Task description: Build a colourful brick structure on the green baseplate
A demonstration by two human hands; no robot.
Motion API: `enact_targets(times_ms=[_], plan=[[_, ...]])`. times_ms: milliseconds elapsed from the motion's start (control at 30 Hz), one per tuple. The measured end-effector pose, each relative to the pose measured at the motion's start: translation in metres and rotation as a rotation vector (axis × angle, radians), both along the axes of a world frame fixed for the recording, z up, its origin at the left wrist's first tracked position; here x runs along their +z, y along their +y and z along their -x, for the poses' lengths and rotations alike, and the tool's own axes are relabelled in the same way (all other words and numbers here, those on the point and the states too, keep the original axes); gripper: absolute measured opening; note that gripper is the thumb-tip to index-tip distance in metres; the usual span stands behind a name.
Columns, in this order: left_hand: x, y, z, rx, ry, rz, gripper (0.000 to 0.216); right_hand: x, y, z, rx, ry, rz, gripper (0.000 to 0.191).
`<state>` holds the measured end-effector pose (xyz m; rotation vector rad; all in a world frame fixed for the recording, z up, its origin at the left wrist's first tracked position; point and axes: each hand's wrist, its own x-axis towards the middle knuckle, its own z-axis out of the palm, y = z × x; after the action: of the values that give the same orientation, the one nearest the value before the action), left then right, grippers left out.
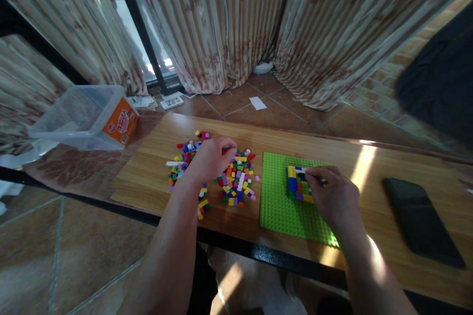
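Observation:
On the bench lies a green baseplate (pixel 277 206) that carries a low block structure (pixel 292 184) of blue, yellow, red and other toy bricks. My right hand (pixel 334 197) reaches over the structure from the right, thumb and fingers pinched at a white brick (pixel 301 171) on its far side. Part of the structure is hidden behind that hand. To the left is a loose pile of small coloured toy bricks (pixel 232 182). Above its far part hovers my left hand (pixel 212 157), fingers curled and pressed together; whatever they hold is hidden.
A black tablet or phone (pixel 421 221) rests at the bench's right. Beyond the left end of the wooden bench (pixel 144 167) stands a clear plastic box (pixel 81 113) with an orange label. Curtains (pixel 221 24) hang behind, and papers (pixel 257 103) lie on the tiled floor.

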<state>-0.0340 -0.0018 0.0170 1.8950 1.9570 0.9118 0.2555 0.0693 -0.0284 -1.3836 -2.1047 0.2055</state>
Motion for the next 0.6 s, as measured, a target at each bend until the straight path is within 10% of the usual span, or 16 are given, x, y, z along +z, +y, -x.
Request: enact_targets(times_ms=[600], plan=[[0.0007, -0.0001, -0.0003, 0.004, 0.010, 0.004, 0.015, -0.0040, 0.0030, 0.0010, 0.131, 0.001, -0.015, 0.024]])
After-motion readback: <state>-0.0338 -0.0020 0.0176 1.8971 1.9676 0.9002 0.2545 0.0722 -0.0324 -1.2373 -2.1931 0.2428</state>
